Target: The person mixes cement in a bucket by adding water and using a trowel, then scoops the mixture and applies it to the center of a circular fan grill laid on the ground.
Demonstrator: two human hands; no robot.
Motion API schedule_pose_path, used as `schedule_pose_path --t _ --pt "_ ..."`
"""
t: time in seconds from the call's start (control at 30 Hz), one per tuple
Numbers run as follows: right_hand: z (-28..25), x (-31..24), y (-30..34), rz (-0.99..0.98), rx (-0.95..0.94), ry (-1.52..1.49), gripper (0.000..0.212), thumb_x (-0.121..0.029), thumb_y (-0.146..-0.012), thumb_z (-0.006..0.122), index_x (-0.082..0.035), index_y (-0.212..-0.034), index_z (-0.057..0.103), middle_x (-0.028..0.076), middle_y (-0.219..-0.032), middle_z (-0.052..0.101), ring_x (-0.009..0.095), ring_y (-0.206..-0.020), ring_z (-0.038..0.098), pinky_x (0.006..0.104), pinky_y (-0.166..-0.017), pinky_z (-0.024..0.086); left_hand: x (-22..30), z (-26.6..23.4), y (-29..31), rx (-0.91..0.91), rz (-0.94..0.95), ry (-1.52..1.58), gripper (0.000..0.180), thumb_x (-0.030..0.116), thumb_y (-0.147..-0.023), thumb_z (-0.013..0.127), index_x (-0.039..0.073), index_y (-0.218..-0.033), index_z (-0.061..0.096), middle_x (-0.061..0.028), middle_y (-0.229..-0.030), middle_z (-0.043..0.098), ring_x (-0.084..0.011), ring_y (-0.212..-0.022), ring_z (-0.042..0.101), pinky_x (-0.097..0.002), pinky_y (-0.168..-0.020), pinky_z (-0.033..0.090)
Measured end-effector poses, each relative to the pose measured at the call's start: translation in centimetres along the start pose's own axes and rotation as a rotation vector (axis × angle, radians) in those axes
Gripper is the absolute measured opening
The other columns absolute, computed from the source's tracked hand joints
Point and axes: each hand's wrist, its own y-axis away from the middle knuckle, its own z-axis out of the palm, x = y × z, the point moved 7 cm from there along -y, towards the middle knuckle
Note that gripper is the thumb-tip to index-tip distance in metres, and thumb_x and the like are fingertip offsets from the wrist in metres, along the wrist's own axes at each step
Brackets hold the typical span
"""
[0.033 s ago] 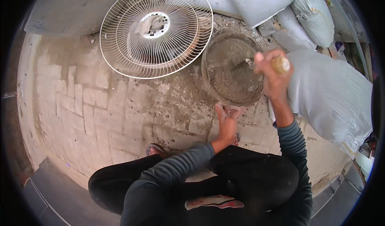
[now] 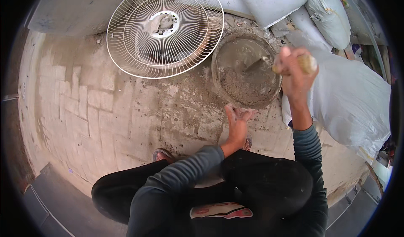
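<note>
A round basin (image 2: 216, 79) stands on the floor ahead of me, holding wet grey-brown mortar (image 2: 244, 52), smoother at the far side and lumpier at the near side. My right hand (image 2: 296, 71) is closed round the light wooden handle of a trowel (image 2: 310, 63) at the basin's right side. The trowel's dark blade reaches into the mortar, its tip partly sunk. At the basin's near edge is my left hand (image 2: 238, 125), with thumb and fingers spread against or right beside the rim; exact contact is hard to make out.
A white wire fan guard (image 2: 164, 71) lies left of the basin, close to its rim. White sacks (image 2: 345, 98) crowd the right and the back. Brick-patterned paving (image 2: 97, 106) spreads left, dirty with mortar bits. My sandalled foot (image 2: 163, 155) is below.
My right hand has shifted a little right with the trowel, and the handle now tilts more to the right. My left hand stays at the near rim.
</note>
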Motion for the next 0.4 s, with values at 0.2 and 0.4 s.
schedule_pose_path --t 0.2,0.4 --pt "0.7 3.6 -4.4 -0.070 0.240 -0.189 0.022 -0.004 -0.085 0.074 -0.006 -0.073 0.055 0.003 -0.063 0.056 0.013 -0.054 0.052 0.0277 -0.056 0.045 5.1 -3.2 -0.8 0.064 0.114 -0.386 0.037 -0.008 -0.081 0.051 0.005 -0.113 0.038 -0.0094 -0.104 0.046 -0.0204 -0.088 0.056 -0.0411 -0.082 0.057" --pt "-1.4 10.0 -1.6 0.118 -0.086 -0.199 0.019 -0.005 -0.084 0.070 -0.007 -0.071 0.057 0.007 -0.065 0.062 0.016 -0.059 0.059 0.0289 -0.060 0.047 7.7 -4.3 -1.4 0.122 0.122 -0.557 0.042 -0.006 -0.079 0.051 0.004 -0.118 0.041 -0.0130 -0.107 0.050 -0.0225 -0.088 0.058 -0.0397 -0.076 0.058"
